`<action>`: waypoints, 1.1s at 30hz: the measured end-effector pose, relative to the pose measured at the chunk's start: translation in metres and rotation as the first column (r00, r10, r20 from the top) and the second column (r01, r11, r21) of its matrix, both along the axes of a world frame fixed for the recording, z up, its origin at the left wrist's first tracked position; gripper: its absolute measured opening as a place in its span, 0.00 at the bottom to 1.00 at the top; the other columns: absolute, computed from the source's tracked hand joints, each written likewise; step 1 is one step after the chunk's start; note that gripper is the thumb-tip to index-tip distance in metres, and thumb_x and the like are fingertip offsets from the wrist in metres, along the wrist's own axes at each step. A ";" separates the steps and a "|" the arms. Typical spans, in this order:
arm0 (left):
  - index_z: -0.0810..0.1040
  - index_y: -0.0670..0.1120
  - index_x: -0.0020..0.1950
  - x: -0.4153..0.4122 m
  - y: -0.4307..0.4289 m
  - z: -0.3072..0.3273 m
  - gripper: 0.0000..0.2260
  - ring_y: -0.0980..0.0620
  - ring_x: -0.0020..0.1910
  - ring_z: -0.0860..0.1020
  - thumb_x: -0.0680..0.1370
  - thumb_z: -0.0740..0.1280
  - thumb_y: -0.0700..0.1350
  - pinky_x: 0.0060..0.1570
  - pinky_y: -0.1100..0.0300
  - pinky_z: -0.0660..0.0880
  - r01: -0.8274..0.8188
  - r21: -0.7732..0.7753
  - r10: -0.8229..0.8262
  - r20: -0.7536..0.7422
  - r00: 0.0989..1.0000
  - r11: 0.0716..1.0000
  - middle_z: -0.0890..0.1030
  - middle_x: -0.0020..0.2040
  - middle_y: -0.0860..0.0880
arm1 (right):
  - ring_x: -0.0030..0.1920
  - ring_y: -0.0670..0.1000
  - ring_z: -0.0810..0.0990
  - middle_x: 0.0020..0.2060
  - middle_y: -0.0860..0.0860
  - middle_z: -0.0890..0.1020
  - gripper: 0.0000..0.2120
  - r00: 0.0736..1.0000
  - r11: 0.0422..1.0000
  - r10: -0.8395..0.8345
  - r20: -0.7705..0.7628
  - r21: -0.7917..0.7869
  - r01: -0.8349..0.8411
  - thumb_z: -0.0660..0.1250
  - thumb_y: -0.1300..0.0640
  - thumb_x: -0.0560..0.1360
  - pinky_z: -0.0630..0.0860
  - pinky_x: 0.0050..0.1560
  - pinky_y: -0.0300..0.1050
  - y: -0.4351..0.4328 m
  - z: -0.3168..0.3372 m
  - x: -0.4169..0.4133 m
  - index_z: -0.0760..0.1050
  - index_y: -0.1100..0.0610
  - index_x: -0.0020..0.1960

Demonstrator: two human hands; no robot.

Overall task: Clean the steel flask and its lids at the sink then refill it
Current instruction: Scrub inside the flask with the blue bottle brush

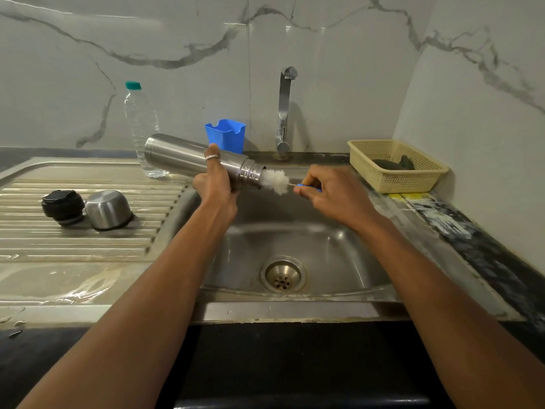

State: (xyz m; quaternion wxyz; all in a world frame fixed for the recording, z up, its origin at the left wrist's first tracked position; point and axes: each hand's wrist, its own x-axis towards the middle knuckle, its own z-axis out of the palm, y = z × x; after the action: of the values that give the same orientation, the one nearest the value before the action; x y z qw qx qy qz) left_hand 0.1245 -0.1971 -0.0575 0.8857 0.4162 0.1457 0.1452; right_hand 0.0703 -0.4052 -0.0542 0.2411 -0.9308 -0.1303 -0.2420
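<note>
Over my steel sink (324,249), marble walls (177,54) behind: left hand (216,184) grips flask (177,156), right hand (333,193) pinches brush (275,181); black lid (62,206), steel cap (108,210) on wet drainboard (73,246).

At the far edge of the worktop (477,246) you have a blue holder (225,135), open at the top with a notched rim, standing upright against the wall (177,39). The wall is pale marble-look tile with grey veins, and it turns a corner on your right. In that far right corner sits a cream basket (398,178) with perforated sides; a dark thing (392,164) lies inside it, too dim to identify. Just near of the basket, a yellow patch (410,197) marks the dark, mottled, scuffed worktop.
</note>
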 end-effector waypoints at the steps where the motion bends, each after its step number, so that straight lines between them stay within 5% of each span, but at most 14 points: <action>1: 0.75 0.42 0.54 0.000 0.001 0.000 0.15 0.47 0.44 0.85 0.79 0.70 0.53 0.46 0.46 0.84 -0.001 0.004 0.001 0.001 1.000 1.000 0.84 0.48 0.44 | 0.32 0.45 0.74 0.31 0.46 0.78 0.13 0.995 0.999 0.046 -0.085 0.032 -0.043 0.71 0.46 0.78 0.69 0.36 0.44 0.000 0.000 0.000 0.80 0.53 0.39; 6: 0.76 0.41 0.54 -0.001 0.000 0.000 0.15 0.47 0.42 0.85 0.79 0.70 0.53 0.47 0.45 0.84 0.012 0.011 -0.012 0.004 1.000 1.000 0.84 0.46 0.44 | 0.22 0.39 0.69 0.26 0.47 0.81 0.19 0.919 0.984 0.159 -0.361 0.136 -0.117 0.62 0.46 0.83 0.66 0.33 0.40 -0.002 0.010 -0.004 0.83 0.53 0.41; 9: 0.75 0.41 0.54 -0.001 -0.002 -0.001 0.16 0.47 0.43 0.85 0.80 0.70 0.54 0.47 0.44 0.84 0.004 0.014 -0.004 -0.008 1.000 1.000 0.83 0.47 0.44 | 0.25 0.38 0.72 0.25 0.41 0.79 0.15 0.966 0.995 0.085 -0.244 0.072 -0.069 0.67 0.47 0.81 0.69 0.34 0.41 -0.001 0.004 -0.003 0.82 0.52 0.39; 11: 0.73 0.43 0.50 -0.002 -0.005 -0.002 0.14 0.48 0.42 0.85 0.80 0.70 0.53 0.46 0.46 0.84 0.000 0.008 0.001 -0.012 1.000 1.000 0.83 0.46 0.45 | 0.36 0.38 0.79 0.34 0.41 0.83 0.08 0.989 0.993 0.060 -0.135 0.108 -0.045 0.72 0.47 0.78 0.79 0.43 0.47 0.004 0.000 0.000 0.83 0.51 0.46; 15: 0.74 0.41 0.53 -0.003 -0.008 -0.001 0.16 0.48 0.41 0.84 0.80 0.70 0.53 0.48 0.43 0.84 -0.021 0.015 0.022 -0.033 0.999 1.000 0.83 0.45 0.45 | 0.51 0.50 0.82 0.53 0.48 0.84 0.23 0.997 0.997 0.072 -0.041 -0.014 -0.073 0.75 0.42 0.73 0.79 0.52 0.50 0.023 -0.004 -0.008 0.77 0.52 0.62; 17: 0.74 0.42 0.51 -0.003 -0.009 -0.001 0.15 0.49 0.40 0.84 0.80 0.70 0.53 0.46 0.46 0.84 -0.019 0.028 0.019 -0.033 0.999 0.999 0.82 0.43 0.46 | 0.50 0.52 0.80 0.56 0.51 0.81 0.25 0.998 0.978 0.054 0.017 -0.205 -0.049 0.73 0.43 0.75 0.78 0.49 0.51 0.034 -0.011 -0.013 0.71 0.53 0.66; 20: 0.73 0.44 0.47 -0.005 -0.013 -0.001 0.14 0.50 0.38 0.83 0.80 0.70 0.53 0.38 0.53 0.82 -0.005 0.030 0.006 -0.036 0.999 1.000 0.82 0.42 0.46 | 0.47 0.55 0.79 0.56 0.55 0.79 0.21 0.992 0.960 0.023 0.122 -0.279 0.012 0.70 0.47 0.79 0.78 0.42 0.52 0.042 -0.018 -0.011 0.68 0.55 0.66; 24: 0.74 0.41 0.60 -0.005 -0.014 -0.001 0.19 0.50 0.39 0.84 0.80 0.70 0.54 0.30 0.60 0.78 0.009 0.003 -0.009 -0.016 1.000 1.000 0.83 0.45 0.46 | 0.38 0.53 0.75 0.46 0.53 0.81 0.16 0.979 0.934 -0.016 0.203 -0.347 0.087 0.63 0.44 0.82 0.72 0.36 0.49 0.043 -0.016 -0.008 0.72 0.56 0.59; 29: 0.75 0.40 0.61 -0.004 -0.013 0.000 0.19 0.50 0.38 0.84 0.79 0.70 0.54 0.29 0.60 0.77 0.016 -0.005 -0.016 0.001 1.000 1.000 0.83 0.44 0.46 | 0.35 0.52 0.74 0.34 0.46 0.74 0.15 0.999 0.970 -0.045 0.010 -0.239 0.046 0.60 0.40 0.82 0.72 0.37 0.49 0.035 -0.005 -0.007 0.71 0.52 0.48; 33: 0.76 0.42 0.55 -0.006 -0.012 0.004 0.16 0.49 0.40 0.84 0.79 0.70 0.54 0.33 0.58 0.78 0.021 0.018 -0.021 0.017 1.000 1.000 0.84 0.44 0.46 | 0.31 0.47 0.72 0.31 0.46 0.76 0.18 0.962 0.996 0.071 -0.263 0.077 -0.053 0.64 0.45 0.81 0.65 0.34 0.44 0.028 0.008 -0.006 0.77 0.58 0.42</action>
State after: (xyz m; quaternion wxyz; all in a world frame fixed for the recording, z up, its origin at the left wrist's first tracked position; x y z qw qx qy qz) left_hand 0.1188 -0.2089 -0.0538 0.8847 0.4242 0.1324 0.1408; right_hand 0.0646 -0.3775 -0.0464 0.2959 -0.9413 -0.1175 -0.1120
